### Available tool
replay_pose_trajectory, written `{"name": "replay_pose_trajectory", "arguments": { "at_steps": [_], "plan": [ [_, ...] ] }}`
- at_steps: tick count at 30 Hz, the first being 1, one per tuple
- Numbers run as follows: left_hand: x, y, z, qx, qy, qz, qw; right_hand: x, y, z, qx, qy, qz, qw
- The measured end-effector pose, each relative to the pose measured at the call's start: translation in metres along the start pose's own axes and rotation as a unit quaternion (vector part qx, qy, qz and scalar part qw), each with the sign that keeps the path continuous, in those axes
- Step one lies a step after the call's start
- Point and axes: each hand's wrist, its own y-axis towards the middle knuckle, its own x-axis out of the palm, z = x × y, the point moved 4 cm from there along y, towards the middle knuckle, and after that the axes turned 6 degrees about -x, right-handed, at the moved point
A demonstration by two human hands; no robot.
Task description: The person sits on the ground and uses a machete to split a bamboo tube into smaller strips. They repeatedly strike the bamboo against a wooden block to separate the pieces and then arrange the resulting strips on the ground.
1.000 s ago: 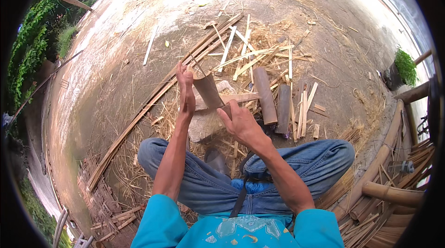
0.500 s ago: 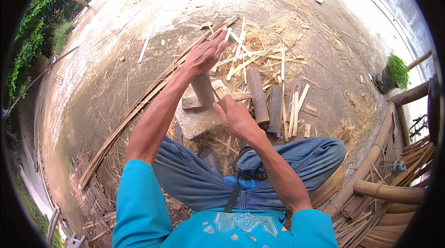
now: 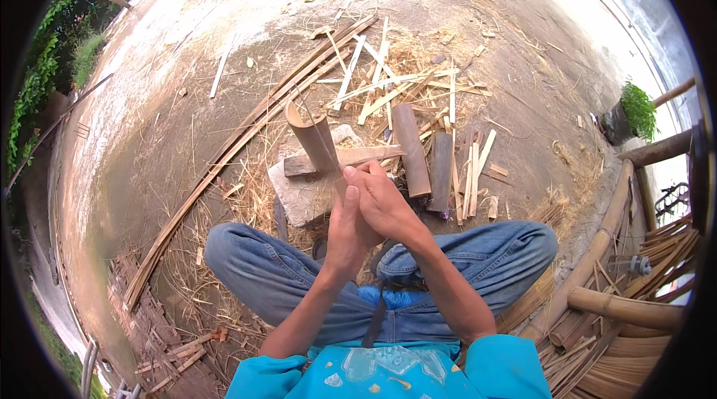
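Note:
Both my hands are together just in front of a bamboo tube section. My right hand (image 3: pixel 385 201) is closed around the handle of a long thin knife (image 3: pixel 302 97), whose blade runs up into the tube. My left hand (image 3: pixel 346 231) is clasped against it from the left, thumb up, seemingly around the same handle; its fingers are mostly hidden. The bamboo tube (image 3: pixel 314 144) stands tilted, with its hollow end up, against a wooden block (image 3: pixel 355 156). The block rests on a pale stone (image 3: pixel 299 197).
Two more bamboo sections, one brown (image 3: pixel 411 149) and one darker (image 3: pixel 441 171), lie to the right. Split pale strips (image 3: pixel 381 93) are scattered beyond them. Long bamboo slats (image 3: pixel 246 130) stretch along the left. A bamboo pole (image 3: pixel 624 306) juts in at the right.
My left hand has come down from the top of the bamboo tube to join my right hand near the knife handle. The tube's hollow upper end is now uncovered.

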Motion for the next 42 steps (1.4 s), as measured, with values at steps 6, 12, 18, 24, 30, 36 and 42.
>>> {"name": "replay_pose_trajectory", "arguments": {
  "at_steps": [6, 12, 18, 24, 30, 36, 42],
  "plan": [
    [-0.013, 0.007, -0.011, -0.012, -0.029, 0.064, 0.997, -0.079, 0.011, 0.156, 0.162, -0.31, 0.16, 0.923],
    [-0.026, 0.001, -0.017, 0.005, 0.018, 0.084, 0.996, -0.079, -0.002, 0.235, 0.261, -0.425, 0.052, 0.865],
    [-0.02, 0.002, -0.013, 0.005, 0.032, 0.075, 0.997, -0.132, 0.018, 0.242, 0.306, -0.199, 0.056, 0.929],
    [-0.025, 0.002, -0.017, 0.014, 0.039, 0.089, 0.995, -0.138, 0.01, 0.04, 0.014, -0.141, 0.097, 0.985],
    [-0.031, 0.001, -0.018, 0.008, 0.054, 0.088, 0.995, -0.107, 0.017, -0.127, -0.363, -0.184, 0.251, 0.878],
    [-0.037, -0.001, -0.021, -0.001, 0.047, 0.084, 0.995, -0.075, 0.042, -0.05, -0.206, -0.436, -0.1, 0.87],
    [-0.042, -0.007, -0.019, -0.018, 0.034, 0.088, 0.995, -0.094, 0.047, -0.03, -0.154, -0.304, 0.11, 0.934]
  ]
}}
